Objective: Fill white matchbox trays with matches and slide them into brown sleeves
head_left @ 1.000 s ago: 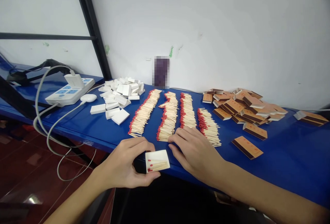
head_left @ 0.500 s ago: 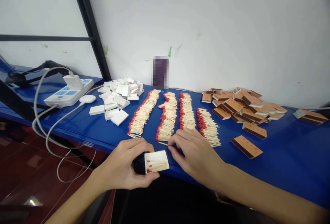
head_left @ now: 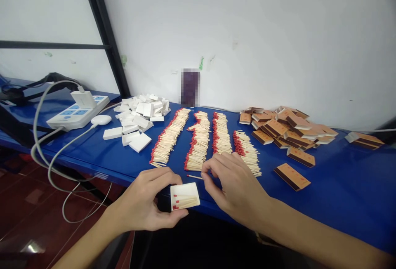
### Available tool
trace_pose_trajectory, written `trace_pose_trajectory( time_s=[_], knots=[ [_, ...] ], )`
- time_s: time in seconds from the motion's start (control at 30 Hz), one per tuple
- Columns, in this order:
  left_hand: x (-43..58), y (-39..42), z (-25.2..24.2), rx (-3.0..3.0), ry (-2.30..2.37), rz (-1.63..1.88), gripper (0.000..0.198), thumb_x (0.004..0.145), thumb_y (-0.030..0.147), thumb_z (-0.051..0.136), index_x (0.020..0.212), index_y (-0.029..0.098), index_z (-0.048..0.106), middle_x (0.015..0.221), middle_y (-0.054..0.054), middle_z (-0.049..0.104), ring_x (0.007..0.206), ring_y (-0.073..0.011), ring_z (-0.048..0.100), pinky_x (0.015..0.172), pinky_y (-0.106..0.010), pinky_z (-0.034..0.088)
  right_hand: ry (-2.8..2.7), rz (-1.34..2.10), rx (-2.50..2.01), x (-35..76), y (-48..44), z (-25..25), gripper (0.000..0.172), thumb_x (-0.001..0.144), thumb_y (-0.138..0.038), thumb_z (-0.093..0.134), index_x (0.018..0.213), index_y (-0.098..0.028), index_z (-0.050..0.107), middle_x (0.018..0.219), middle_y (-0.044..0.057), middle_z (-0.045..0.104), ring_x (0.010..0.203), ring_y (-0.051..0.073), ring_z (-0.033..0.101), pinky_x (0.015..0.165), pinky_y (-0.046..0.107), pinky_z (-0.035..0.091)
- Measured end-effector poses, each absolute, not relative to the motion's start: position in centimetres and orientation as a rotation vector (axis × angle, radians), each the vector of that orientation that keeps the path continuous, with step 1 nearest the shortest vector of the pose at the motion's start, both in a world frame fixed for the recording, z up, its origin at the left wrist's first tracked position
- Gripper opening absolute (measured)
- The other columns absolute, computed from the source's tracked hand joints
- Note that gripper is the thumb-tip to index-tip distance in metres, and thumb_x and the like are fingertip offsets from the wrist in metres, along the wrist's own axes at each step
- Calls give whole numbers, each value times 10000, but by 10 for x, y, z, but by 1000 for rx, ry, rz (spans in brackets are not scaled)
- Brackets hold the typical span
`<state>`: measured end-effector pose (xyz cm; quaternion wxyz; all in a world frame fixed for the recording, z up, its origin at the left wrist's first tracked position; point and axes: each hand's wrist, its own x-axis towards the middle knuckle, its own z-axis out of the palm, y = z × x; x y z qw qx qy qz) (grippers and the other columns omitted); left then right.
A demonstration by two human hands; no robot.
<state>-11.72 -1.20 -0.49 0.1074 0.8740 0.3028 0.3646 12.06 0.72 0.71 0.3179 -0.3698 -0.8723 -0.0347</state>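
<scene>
A white matchbox tray (head_left: 185,189) is gripped between the thumb and fingers of my left hand (head_left: 151,201), tilted so its inside faces me. Several red-tipped matches lie along its lower side, heads to the left. My right hand (head_left: 230,182) pinches the plain end of a single match (head_left: 194,176), whose red head points left, above and to the right of the tray. Just beyond my hands, loose matches (head_left: 198,149) lie in several long rows on the blue table (head_left: 337,194). My right hand partly covers the near ends of two rows.
White trays (head_left: 140,114) are heaped at the back left. Brown matchbox sleeves (head_left: 287,126) are piled at the right, with one sleeve (head_left: 292,176) lying nearer. A power strip (head_left: 77,112) with white cables sits at the far left, beside a black metal frame (head_left: 105,25).
The pinched match has come away from the near end of the second row and moved slightly toward me. My left hand still holds the tray, and the view has shifted slightly.
</scene>
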Motion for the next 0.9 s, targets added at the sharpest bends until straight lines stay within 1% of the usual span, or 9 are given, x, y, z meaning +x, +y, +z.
trace_pose_trajectory(
  time_s=[0.1,0.27,0.47,0.57,0.7,0.8,0.9],
  knots=[
    [-117,-11,-5,2568,899,1075,267,779,242,767,985,186,606,803,2,636,657,-130,570,601,-240,434,-2330,-117,-978,120,6,6,107,911,-163,539,815,-186,582,767,18,626,724,183,540,708,330,331],
    [-117,-11,-6,2574,904,1079,277,776,254,772,992,186,612,812,-4,645,664,-135,583,608,-244,445,-2440,-218,-991,119,6,1,206,945,-124,482,774,-177,586,746,36,618,700,193,533,683,330,341],
    [-118,-10,-7,2587,929,1070,248,796,248,757,985,193,605,791,5,643,642,-126,570,590,-234,438,-2277,-200,-973,120,9,6,175,974,-141,476,841,-176,584,767,30,623,711,183,540,691,323,367],
    [-116,-9,-6,2604,980,1101,237,812,264,750,983,189,604,756,13,627,590,-113,536,552,-224,419,-2237,-140,-817,120,6,10,162,982,-152,481,856,-186,576,763,20,621,701,168,516,682,308,377],
    [-114,-8,-5,2619,988,1110,232,820,271,749,985,186,611,748,17,620,578,-106,525,545,-217,412,-2326,-137,-660,117,1,10,199,1002,-181,468,852,-182,598,752,21,619,689,165,508,676,308,393],
    [-114,-8,-5,2614,986,1115,228,818,276,751,978,189,615,748,19,621,583,-107,530,551,-217,417,-2360,-130,-691,117,3,8,218,1017,-194,441,899,-170,623,773,27,635,682,161,529,670,306,401],
    [-115,-9,-6,2611,984,1107,235,809,273,759,972,188,614,751,18,621,586,-109,527,553,-219,415,-2364,-247,-787,118,8,6,230,1003,-162,440,889,-172,639,753,30,629,672,174,537,649,316,381]
  ],
)
